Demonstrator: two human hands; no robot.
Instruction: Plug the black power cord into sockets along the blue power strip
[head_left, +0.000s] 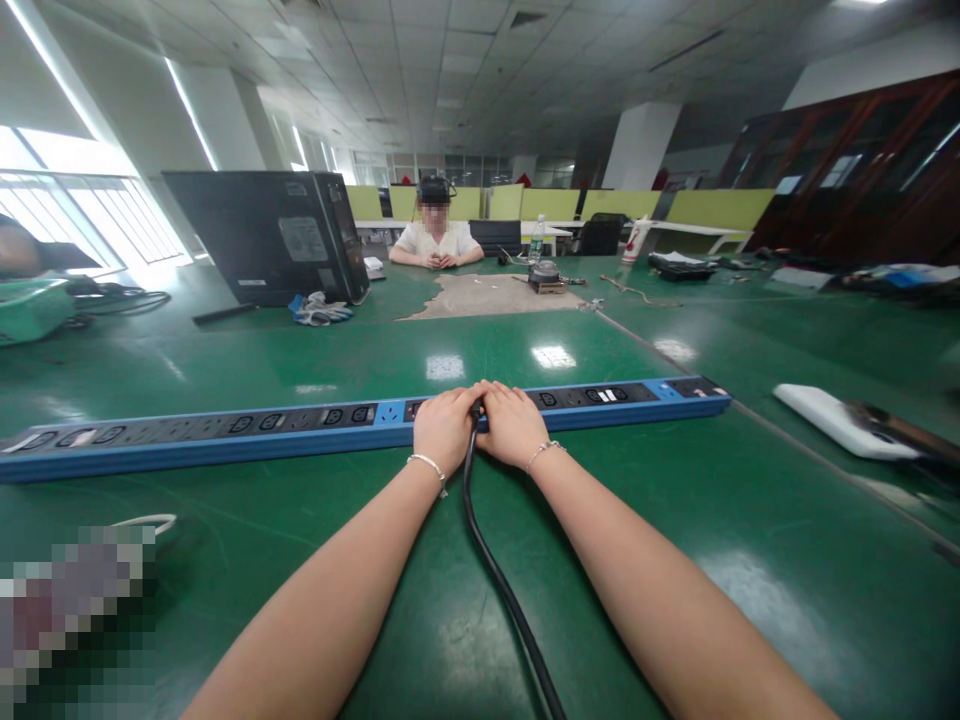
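Note:
A long blue power strip (202, 452) with black sockets lies across the green table. My left hand (444, 428) and my right hand (513, 422) meet side by side over its middle, fingers bent down on the strip and closed around the end of a black cable (491, 560). The cable comes out between my hands and runs down towards the bottom of the view. What exactly the fingertips grip is hidden behind the hands.
Beyond the strip are a black computer case (270, 238), gloves (321, 309), brown cardboard (487, 296) and a bottle (537, 240). A seated person (436, 240) faces me across the table (360, 355). A white object (840, 420) lies at right.

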